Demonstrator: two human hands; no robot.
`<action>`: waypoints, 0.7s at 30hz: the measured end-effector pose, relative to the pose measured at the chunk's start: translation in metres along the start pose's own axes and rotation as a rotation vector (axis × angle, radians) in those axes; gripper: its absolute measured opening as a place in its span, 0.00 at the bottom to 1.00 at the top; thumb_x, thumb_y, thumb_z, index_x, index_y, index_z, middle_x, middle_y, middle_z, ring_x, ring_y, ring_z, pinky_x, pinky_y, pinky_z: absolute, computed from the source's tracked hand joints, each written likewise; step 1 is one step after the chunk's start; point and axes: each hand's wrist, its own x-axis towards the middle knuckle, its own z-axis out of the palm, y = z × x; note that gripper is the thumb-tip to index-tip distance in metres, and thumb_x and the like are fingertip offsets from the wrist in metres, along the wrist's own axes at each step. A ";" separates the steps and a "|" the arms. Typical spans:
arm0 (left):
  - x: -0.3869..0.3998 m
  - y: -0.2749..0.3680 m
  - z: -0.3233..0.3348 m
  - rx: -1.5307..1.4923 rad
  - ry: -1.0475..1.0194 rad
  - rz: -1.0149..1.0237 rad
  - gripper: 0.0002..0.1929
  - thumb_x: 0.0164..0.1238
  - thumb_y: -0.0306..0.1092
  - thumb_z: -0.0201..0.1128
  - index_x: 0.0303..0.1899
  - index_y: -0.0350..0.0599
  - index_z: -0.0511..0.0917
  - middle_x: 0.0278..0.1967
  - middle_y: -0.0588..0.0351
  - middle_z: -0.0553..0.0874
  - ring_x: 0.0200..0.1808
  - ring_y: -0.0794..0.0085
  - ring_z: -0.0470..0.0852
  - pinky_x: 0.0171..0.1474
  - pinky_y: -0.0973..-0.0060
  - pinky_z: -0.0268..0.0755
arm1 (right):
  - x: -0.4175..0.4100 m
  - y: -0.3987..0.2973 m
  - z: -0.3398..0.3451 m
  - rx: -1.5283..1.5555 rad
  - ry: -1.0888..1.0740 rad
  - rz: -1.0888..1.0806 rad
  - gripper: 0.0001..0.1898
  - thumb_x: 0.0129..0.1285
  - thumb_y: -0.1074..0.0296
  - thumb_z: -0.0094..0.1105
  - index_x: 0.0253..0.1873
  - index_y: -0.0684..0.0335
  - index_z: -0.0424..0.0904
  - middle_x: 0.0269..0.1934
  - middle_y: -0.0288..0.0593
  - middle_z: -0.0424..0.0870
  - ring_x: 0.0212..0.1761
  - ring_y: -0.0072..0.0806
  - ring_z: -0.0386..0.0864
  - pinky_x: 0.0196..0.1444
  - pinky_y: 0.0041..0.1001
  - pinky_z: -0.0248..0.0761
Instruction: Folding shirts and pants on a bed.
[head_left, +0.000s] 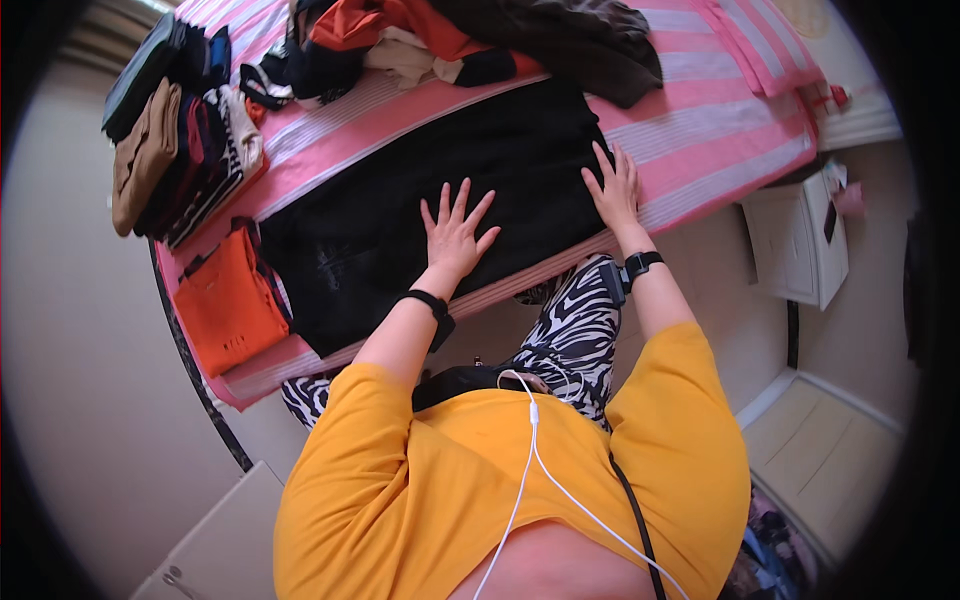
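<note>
A black garment (360, 217) lies spread flat in a long shape across the near part of a bed with a pink and white striped cover (705, 142). Flat on its middle rests my left hand (456, 238), palm down with the fingers spread. My right hand (616, 191) touches the garment's right end, fingers apart, with part of the hand at the cloth's edge. Neither hand grips anything. Just left of the black cloth lies a folded orange garment (229, 307) with small print, on top of a dark plaid one.
Stacks of folded clothes (146, 157) stand at the bed's left edge. Beyond the black cloth lies a loose heap with an orange garment (420, 26) and a dark grey one (592, 49). A folded striped cloth (772, 45) is at the far right; a white cabinet (787, 240) stands beside the bed.
</note>
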 end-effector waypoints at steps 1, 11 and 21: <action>0.002 0.000 0.006 -0.002 -0.021 -0.027 0.30 0.61 0.59 0.51 0.66 0.75 0.56 0.71 0.58 0.48 0.71 0.56 0.43 0.65 0.41 0.29 | -0.007 0.007 0.008 -0.184 -0.056 -0.023 0.28 0.62 0.43 0.46 0.66 0.41 0.60 0.65 0.43 0.60 0.65 0.45 0.57 0.63 0.48 0.49; 0.012 0.012 0.010 -0.049 0.037 -0.031 0.32 0.63 0.58 0.49 0.67 0.64 0.55 0.70 0.54 0.51 0.71 0.58 0.46 0.66 0.43 0.31 | 0.015 0.029 -0.009 0.193 -0.060 0.122 0.42 0.56 0.44 0.59 0.66 0.70 0.54 0.59 0.59 0.66 0.62 0.47 0.62 0.62 0.35 0.56; 0.059 0.059 0.043 -0.162 0.045 -0.125 0.37 0.64 0.59 0.46 0.69 0.49 0.49 0.70 0.51 0.48 0.72 0.64 0.43 0.69 0.51 0.29 | 0.045 0.037 -0.036 0.993 -0.771 0.360 0.34 0.54 0.62 0.64 0.64 0.62 0.61 0.55 0.41 0.72 0.53 0.29 0.72 0.56 0.26 0.64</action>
